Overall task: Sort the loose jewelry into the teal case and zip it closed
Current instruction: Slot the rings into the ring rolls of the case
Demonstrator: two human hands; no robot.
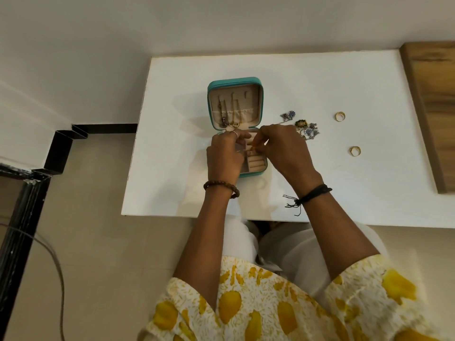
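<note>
On the white table (172,119), the teal case (235,124) lies open, chains hanging in its lid. Over its tray, the left hand (225,156) and right hand (283,148) both pinch a small gold piece (253,146) with curled fingers. Loose jewelry (305,127) and two gold rings (340,116) lie to the right.

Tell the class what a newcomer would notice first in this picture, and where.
The open teal case near the white table's middle, chains hanging in its upright lid. Both hands, left hand and right hand, meet over its tray, pinching something small. Right of them lie clustered earrings and two gold rings.
</note>
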